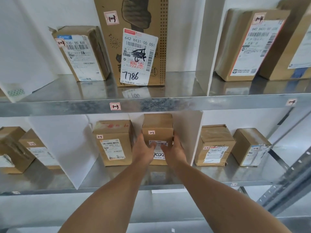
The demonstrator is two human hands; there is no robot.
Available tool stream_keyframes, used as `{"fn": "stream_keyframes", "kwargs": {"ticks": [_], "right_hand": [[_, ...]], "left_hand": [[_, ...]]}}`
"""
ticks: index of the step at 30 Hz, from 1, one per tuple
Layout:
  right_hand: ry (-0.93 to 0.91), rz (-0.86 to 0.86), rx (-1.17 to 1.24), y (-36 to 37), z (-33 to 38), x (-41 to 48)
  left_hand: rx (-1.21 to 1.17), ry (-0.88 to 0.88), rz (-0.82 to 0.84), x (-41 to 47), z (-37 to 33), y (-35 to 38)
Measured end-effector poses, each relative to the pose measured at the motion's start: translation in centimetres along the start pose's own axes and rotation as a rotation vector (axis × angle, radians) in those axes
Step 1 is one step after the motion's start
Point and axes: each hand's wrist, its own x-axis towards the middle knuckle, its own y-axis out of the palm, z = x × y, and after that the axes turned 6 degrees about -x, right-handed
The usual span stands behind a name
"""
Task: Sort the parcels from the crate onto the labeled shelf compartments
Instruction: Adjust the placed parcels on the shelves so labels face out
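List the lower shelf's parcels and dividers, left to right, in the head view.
Left divider → parcel tagged 2-3 → second 2-3 parcel, gripped by left hand and right hand → right divider → parcel tagged 2-4 → far-right parcel. Overlapping far-left parcels omitted.

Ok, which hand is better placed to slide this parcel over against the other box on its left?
Probably the right hand: it grips the parcel's right edge, ready to push left. The left hand fills the gap beside the neighbouring box.

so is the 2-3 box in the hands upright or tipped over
Upright: the box stands on its base on the lower shelf, left hand and right hand gripping its sides.
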Motion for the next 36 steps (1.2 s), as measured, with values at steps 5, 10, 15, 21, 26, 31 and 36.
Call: {"fn": "stream_keyframes", "kwargs": {"ticks": [5,10,15,21,26,31,36], "right_hand": [[0.015,-0.009,0.035,0.2,-0.3,1.4],[0.028,-0.032,0.072,0.9,0.0,2.5],[0.023,-0.033,0.099,1.2,-0.1,3.0],[0.019,-0.035,0.09,1.3,-0.2,3.8],[0.006,-0.031,0.077,1.3,-0.5,3.7],[0.007,-0.006,0.091,1.2,-0.6,3.6],[0.015,0.022,0.086,0.8,-0.5,3.5]], "left_hand": [[-0.044,-0.018,-0.048,0.4,0.5,0.6],[-0.05,-0.02,-0.043,1.1,0.7,0.8],[-0.031,-0.028,-0.045,1.8,1.2,1.1],[-0.027,-0.039,-0.06,2.0,1.2,1.3],[-0.028,-0.03,-0.056,1.8,1.5,1.2],[-0.012,-0.011,-0.042,1.3,1.4,0.9],[-0.005,-0.014,0.002,0.9,1.1,0.3]]}}
